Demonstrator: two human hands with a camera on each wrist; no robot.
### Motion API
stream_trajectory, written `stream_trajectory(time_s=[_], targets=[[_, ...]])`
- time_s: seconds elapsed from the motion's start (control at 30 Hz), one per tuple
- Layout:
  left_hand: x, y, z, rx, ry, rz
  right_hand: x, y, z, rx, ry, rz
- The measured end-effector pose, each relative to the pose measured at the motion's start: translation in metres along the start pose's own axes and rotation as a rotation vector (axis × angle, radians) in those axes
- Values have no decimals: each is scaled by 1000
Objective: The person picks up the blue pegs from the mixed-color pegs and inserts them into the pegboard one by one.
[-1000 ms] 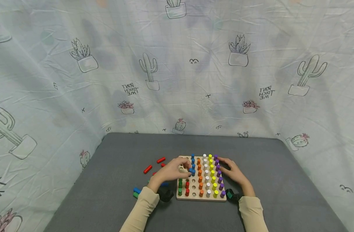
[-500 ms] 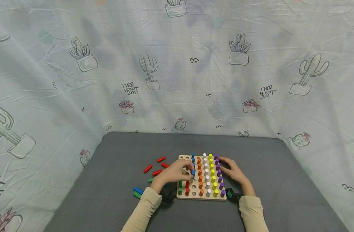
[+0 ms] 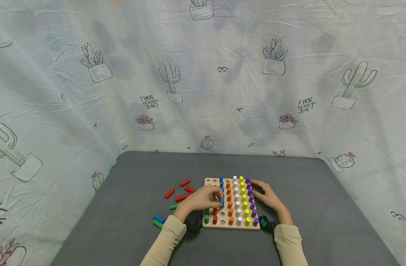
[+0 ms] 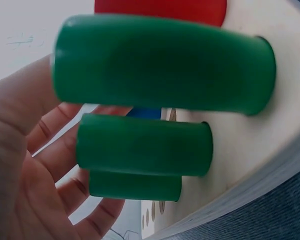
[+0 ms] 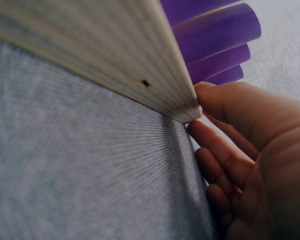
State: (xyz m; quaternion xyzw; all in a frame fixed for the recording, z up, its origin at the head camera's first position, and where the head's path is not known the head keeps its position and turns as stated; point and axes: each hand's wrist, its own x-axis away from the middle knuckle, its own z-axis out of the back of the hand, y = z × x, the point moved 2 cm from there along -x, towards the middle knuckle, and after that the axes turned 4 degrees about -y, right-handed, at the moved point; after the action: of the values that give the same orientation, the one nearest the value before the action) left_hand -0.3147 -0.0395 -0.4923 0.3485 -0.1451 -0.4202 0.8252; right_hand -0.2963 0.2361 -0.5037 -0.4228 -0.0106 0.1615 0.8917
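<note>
**Blue peg went into a wooden board on a grey table**

The blue peg (image 3: pixel 222 201) stood upright over the board's blue column, its top pinched between the curled fingertips of the person's left hand (image 3: pixel 200 199), in the middle rows of the wooden pegboard (image 3: pixel 231 226). Whether the peg was fully seated in its hole could not be told from the head view. The right hand (image 3: pixel 269 198) lay at the board's right edge beside the purple pegs (image 3: pixel 252 205); in the right wrist view its loosely curved fingers (image 5: pixel 225 155) touched the board's corner (image 5: pixel 182 107) and gripped nothing.

The board sat near the front of the grey table (image 3: pixel 129 177). Its columns ran, left to right, from green pegs (image 3: pixel 206 216) and red pegs (image 3: pixel 214 215) through blue, orange pegs (image 3: pixel 229 203), white pegs (image 3: pixel 237 201) and yellow pegs (image 3: pixel 244 201) to purple. Several holes in the left columns showed bare wood. The left wrist view looked past the open palm at three green pegs (image 4: pixel 145 145) standing in the board.

Loose red pegs (image 3: pixel 180 198) lay on the table to the left of the board, with a green one (image 3: pixel 173 206) near the left wrist and a blue and green pair (image 3: pixel 157 220) close to the left sleeve (image 3: pixel 163 240). A cactus-print cloth (image 3: pixel 203 74) hung behind and around the table.
</note>
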Motion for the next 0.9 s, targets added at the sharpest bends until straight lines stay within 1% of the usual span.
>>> stream_trajectory(time_s=[0.03, 0.13, 0.27, 0.43, 0.73, 0.9], targets=[[0, 0, 0, 2, -3, 1, 1, -5, 2, 2, -6, 0], [-2, 1, -1, 11, -15, -2, 2, -6, 2, -14, -8, -1], [-3, 2, -2, -9, -23, -9, 2, -5, 2, -14, -6, 0], [-2, 3, -2, -46, -15, 8, 1, -7, 2, -25, -3, -2], [-3, 2, -2, -35, -19, 3, 1, -6, 2, -21, -7, -2], [-2, 1, -2, -19, -21, -14, 1, -6, 2, -25, -9, -2]])
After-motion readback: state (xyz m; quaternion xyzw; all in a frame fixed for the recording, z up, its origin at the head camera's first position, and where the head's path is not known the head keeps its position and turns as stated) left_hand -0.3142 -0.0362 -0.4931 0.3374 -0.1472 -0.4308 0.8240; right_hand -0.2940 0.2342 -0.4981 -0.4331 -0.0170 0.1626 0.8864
